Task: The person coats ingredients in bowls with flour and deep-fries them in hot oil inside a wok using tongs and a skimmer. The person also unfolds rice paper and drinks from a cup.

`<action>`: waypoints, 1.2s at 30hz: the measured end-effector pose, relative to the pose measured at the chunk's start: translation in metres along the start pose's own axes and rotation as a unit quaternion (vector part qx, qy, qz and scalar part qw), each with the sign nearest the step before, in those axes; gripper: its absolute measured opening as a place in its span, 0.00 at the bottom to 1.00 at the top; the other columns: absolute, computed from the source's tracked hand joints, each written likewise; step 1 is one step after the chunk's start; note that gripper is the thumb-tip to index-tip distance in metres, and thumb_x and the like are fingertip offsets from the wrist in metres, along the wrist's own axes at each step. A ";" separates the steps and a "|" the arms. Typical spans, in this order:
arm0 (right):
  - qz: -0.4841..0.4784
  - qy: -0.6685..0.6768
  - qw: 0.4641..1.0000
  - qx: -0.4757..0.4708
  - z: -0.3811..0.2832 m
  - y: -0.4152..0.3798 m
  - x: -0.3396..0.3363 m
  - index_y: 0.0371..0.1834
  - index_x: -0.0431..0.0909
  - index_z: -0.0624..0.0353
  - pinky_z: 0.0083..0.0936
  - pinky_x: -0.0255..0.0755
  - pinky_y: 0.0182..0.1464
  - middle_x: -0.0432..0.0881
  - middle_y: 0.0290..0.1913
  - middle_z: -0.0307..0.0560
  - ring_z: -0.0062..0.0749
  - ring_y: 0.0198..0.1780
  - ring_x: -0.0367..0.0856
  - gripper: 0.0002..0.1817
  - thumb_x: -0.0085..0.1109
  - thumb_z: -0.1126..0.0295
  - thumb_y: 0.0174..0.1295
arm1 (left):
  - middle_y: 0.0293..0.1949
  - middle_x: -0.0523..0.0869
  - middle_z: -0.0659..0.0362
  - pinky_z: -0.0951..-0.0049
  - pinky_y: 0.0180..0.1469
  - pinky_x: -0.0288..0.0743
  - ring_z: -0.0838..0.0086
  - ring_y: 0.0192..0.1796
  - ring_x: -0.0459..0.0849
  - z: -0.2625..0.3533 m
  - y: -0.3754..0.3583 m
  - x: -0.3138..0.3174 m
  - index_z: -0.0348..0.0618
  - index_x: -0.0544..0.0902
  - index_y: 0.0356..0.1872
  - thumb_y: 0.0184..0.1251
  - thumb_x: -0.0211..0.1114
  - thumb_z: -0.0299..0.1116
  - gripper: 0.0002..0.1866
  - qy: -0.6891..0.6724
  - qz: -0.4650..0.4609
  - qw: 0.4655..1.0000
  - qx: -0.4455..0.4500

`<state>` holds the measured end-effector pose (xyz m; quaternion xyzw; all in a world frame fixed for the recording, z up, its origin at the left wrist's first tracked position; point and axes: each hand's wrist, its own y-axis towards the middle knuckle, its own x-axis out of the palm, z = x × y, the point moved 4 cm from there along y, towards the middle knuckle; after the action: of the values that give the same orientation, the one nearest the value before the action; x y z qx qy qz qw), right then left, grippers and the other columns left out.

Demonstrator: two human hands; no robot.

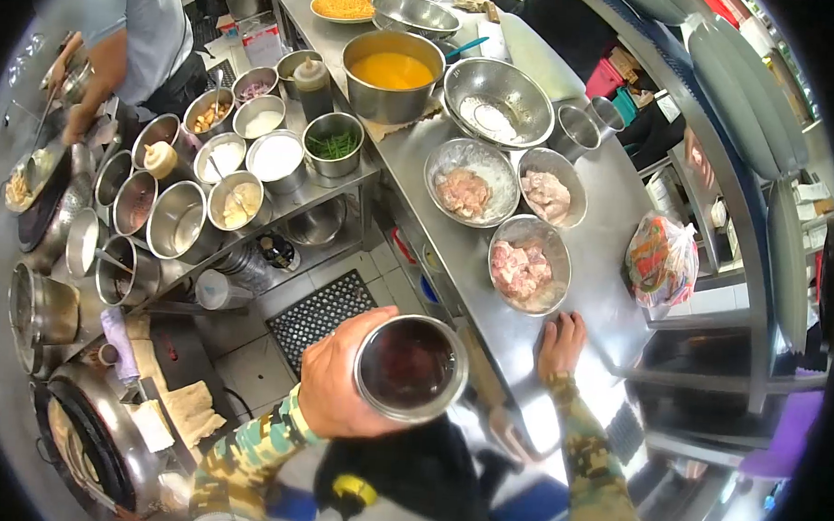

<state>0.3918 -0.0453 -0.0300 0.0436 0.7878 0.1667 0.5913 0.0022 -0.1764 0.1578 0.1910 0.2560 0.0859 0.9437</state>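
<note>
1. Left hand [335, 384]: closed around the side of a steel cup [411, 367], fingers wrapped behind the wall and thumb on the near side; the cup is raised off the counter, in front of the chest, mouth turned toward the camera, dark inside.
2. Right hand [561, 345]: laid flat, fingers spread and holding nothing, on the near edge of the steel counter [617, 224].
3. Bowl of raw meat [528, 264]: on the counter just beyond the right fingertips, not touching them; two similar bowls [471, 180] behind it.
4. Pot of orange sauce [392, 74]: farther back on the counter.
5. Plastic bag [662, 259]: right of the meat bowls.
6. Rack of seasoning tins [243, 157]: to the left, lower level.
7. Another person [132, 29]: upper left, at the stove.
</note>
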 end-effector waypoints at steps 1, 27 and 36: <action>-0.002 -0.003 1.000 0.000 -0.001 -0.004 -0.001 0.58 0.71 0.65 0.48 0.57 0.68 0.66 0.65 0.66 0.61 0.66 0.63 0.20 0.51 0.65 0.68 | 0.51 0.83 0.44 0.65 0.52 0.81 0.56 0.48 0.86 0.019 0.005 -0.009 0.31 0.71 0.58 0.36 0.84 0.48 0.48 -0.008 -0.007 1.000 0.024; 0.009 0.009 1.000 0.017 0.006 -0.005 -0.005 0.57 0.72 0.64 0.52 0.57 0.68 0.68 0.63 0.65 0.62 0.65 0.63 0.21 0.56 0.63 0.65 | 0.39 0.85 0.36 0.65 0.39 0.85 0.55 0.37 0.88 0.157 0.038 -0.013 0.30 0.70 0.48 0.64 0.66 0.52 0.31 -0.074 0.062 0.979 0.181; 0.018 0.017 1.000 0.015 0.004 -0.004 -0.007 0.56 0.73 0.64 0.52 0.58 0.68 0.68 0.63 0.66 0.62 0.65 0.64 0.21 0.55 0.63 0.65 | 0.38 0.86 0.40 0.68 0.38 0.85 0.59 0.37 0.88 0.161 0.041 -0.010 0.34 0.71 0.47 0.61 0.71 0.42 0.25 -0.035 0.067 0.982 0.174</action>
<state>0.3983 -0.0503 -0.0264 0.0637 0.7995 0.1656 0.5739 0.0736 -0.1928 0.3071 0.3721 0.2203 0.0962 0.8965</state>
